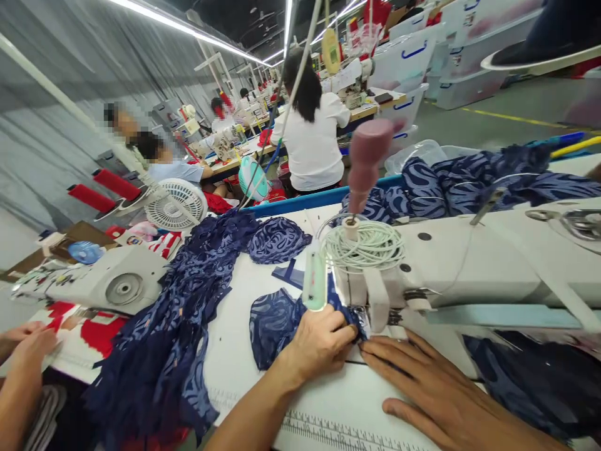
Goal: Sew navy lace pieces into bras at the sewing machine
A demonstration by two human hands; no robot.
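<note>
My left hand [323, 338] is closed on a navy patterned fabric piece [272, 326], a cup-shaped part of it spreading to the left on the white table. The fabric runs in under the needle area of a white sewing machine [507, 250]. My right hand [422, 382] lies flat with fingers stretched out, its fingertips beside the fabric at the machine's foot. A pale green plate [315, 279] hangs just above my left hand. Coiled pale cord [364, 243] sits on the machine head, around the base of a pink screwdriver-like handle [369, 163].
A long heap of navy fabric [183, 313] lies left, with a cup piece [278, 240] near it. Rolled navy bundles [451, 181] fill the back. A co-worker's hands [30, 344] hold red fabric at far left. More navy cloth [535, 376] hangs at right.
</note>
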